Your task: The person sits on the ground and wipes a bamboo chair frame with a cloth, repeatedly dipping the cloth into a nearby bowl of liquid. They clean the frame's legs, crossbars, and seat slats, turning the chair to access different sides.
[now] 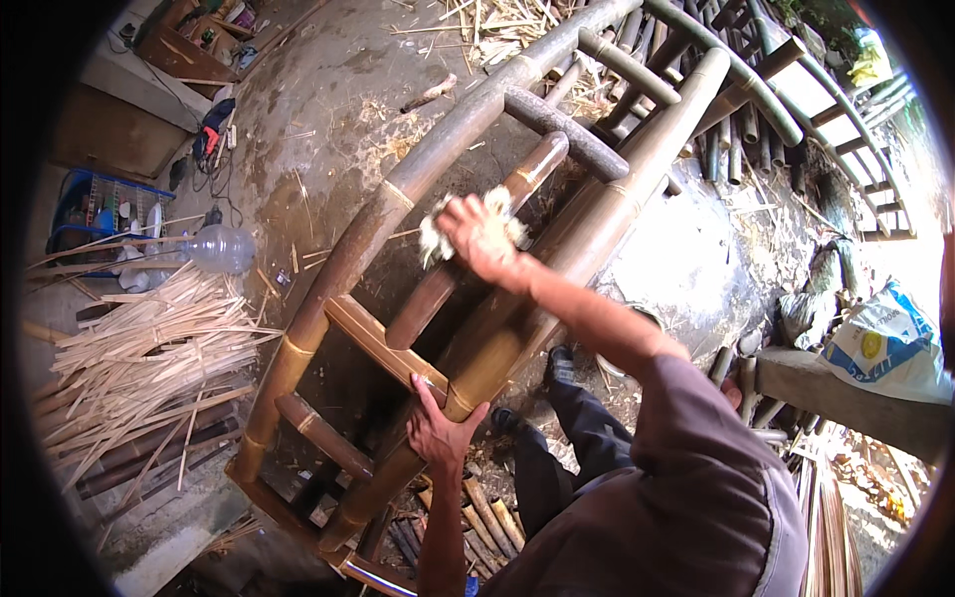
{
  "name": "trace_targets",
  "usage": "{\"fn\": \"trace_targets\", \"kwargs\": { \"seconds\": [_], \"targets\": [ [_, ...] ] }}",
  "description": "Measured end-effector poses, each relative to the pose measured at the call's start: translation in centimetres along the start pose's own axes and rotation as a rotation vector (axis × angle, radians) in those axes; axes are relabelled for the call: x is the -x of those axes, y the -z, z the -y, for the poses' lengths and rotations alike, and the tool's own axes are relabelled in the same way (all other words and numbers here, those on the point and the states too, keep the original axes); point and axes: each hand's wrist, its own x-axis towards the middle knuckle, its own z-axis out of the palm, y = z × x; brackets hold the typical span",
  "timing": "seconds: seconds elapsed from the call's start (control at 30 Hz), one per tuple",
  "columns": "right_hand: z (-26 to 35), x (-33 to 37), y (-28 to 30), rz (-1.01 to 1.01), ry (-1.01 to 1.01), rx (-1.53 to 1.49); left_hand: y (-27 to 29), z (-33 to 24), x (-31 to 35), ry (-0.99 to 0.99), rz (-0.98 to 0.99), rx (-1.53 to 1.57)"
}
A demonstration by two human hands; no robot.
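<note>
Shaggy off-white wad (433, 242) against long brown bamboo frame (585, 237).

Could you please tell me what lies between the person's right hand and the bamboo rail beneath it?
In the head view, a pale, shaggy wad lies between the right hand and the bamboo rail; its material I cannot tell.

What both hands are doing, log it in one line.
right grip: holding pale wad over middle bamboo bar | left grip: on thick bamboo pole
</note>
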Motion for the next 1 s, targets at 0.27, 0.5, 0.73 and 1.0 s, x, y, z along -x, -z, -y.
{"fn": "trace_targets", "kwargs": {
  "seconds": [0.27, 0.5, 0.73, 1.0],
  "targets": [
    [-21.5, -3.2, 3.9, -0.406, -0.288, -0.432, 0.5, -0.5, -0.3, 0.033, 0.032, -0.015],
    [-12.8, -1.5, 0.6, -0.876, -0.639, 0.048, 0.1, -0.4, -0.1, -0.018, -0.057, -0.052],
    [8.9, 2.7, -4.1, -0.388, -0.630, -0.460, -1.4, 0.6, 0.8, -0.005, -0.070, -0.049],
    [1.4, 2.2, -11.0, -1.073, -0.723, -0.320, -0.8, -1.2, -0.7, -0.053, -0.114, -0.051]
  ]
}}
